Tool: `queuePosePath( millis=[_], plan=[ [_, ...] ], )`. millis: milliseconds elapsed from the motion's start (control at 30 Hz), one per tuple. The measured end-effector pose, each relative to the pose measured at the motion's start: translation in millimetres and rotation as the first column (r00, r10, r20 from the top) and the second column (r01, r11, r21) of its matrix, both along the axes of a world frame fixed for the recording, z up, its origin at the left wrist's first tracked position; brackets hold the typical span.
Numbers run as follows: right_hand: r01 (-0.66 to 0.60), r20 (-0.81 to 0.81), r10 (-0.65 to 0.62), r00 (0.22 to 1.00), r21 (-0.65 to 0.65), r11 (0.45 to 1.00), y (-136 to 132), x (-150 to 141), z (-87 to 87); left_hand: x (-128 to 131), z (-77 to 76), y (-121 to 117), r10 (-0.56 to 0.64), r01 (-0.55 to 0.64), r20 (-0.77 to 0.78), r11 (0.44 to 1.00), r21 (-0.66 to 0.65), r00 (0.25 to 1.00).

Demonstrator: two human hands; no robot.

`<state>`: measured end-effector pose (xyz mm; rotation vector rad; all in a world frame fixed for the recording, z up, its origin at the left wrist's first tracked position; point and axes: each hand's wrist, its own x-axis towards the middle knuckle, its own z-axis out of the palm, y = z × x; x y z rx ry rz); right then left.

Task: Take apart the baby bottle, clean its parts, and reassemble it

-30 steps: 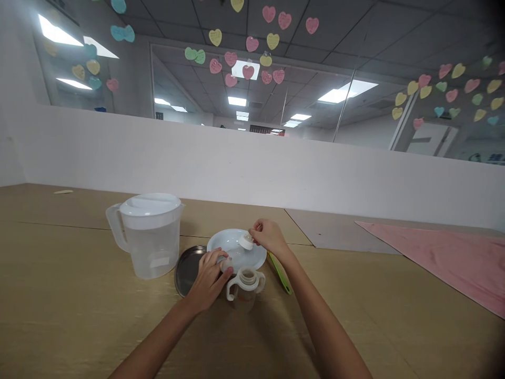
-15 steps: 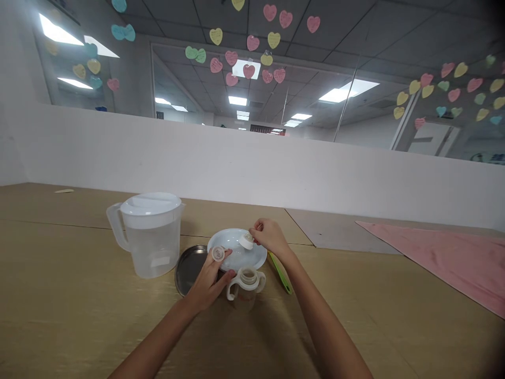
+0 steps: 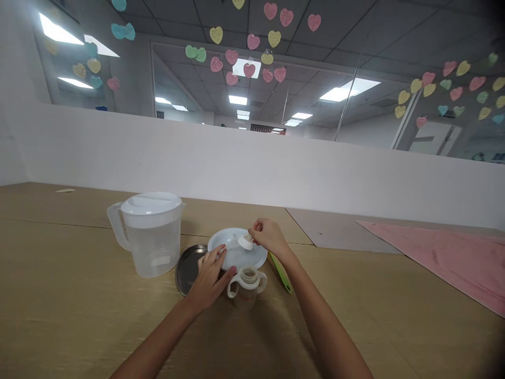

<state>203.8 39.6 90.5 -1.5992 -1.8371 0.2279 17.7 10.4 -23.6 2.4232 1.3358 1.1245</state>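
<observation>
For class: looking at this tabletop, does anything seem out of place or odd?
The two-handled cup stands open, with no top on it, which looks unfinished. A white cap is pinched in the right hand above the white plate. No spill shows.

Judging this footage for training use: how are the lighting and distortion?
In the head view, the ceiling lights glare white, the wide lens bends the white partition, the top right corner darkens, and the left hand and right hand look only slightly soft.
</observation>
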Motion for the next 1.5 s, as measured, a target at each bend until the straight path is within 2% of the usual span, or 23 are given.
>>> queuePosePath(
  millis=[167, 467, 800, 933, 1100, 1167, 1267, 1333, 1500],
  plan=[
    [0.009, -0.002, -0.009, 1.000, -0.003, 1.000, 1.2, 0.8, -0.4, -1.9, 1.3, 1.5, 0.021, -0.023, -0.072, 0.999, -0.023, 0.997],
    [0.010, -0.006, -0.010, 1.000, -0.001, 1.000, 0.3, -0.4, 0.0, 0.3, -3.7, 1.6, 0.122, -0.112, -0.104, 0.989, 0.094, 0.987],
    [-0.006, 0.006, 0.006, 1.000, 0.002, 1.000, -0.2, -0.1, 0.1, -2.2, -1.4, 1.9, 0.118, -0.106, -0.104, 0.987, 0.117, 0.988],
    [-0.090, -0.019, 0.090, 0.996, -0.023, 0.996, -5.3, -5.4, 1.5, -1.8, 2.1, 0.8, 0.136, -0.130, -0.020, 0.975, 0.179, 0.991],
    [-0.325, -0.085, 0.319, 0.944, -0.083, 0.942, -25.3, -26.7, 2.0, 0.0, 6.7, -5.1, 0.082, -0.104, 0.137, 0.981, 0.163, 0.987],
    [-0.354, -0.076, 0.351, 0.933, -0.040, 0.934, -35.3, -37.1, 0.6, 1.3, 8.5, -8.4, 0.083, -0.116, 0.246, 0.986, 0.122, 0.966],
    [-0.316, 0.000, 0.316, 0.949, 0.044, 0.948, -46.7, -48.8, -1.7, 2.9, 11.7, -13.9, 0.050, -0.086, 0.388, 0.993, 0.076, 0.920],
    [-0.339, 0.041, 0.338, 0.940, 0.039, 0.940, -50.6, -52.9, -2.2, 3.4, 13.6, -17.7, 0.028, -0.067, 0.449, 0.995, 0.071, 0.893],
    [-0.503, 0.041, 0.503, 0.863, -0.004, 0.864, -53.7, -53.9, 2.2, 3.5, 14.0, -25.9, 0.028, -0.080, 0.524, 0.994, 0.077, 0.852]
  ],
)
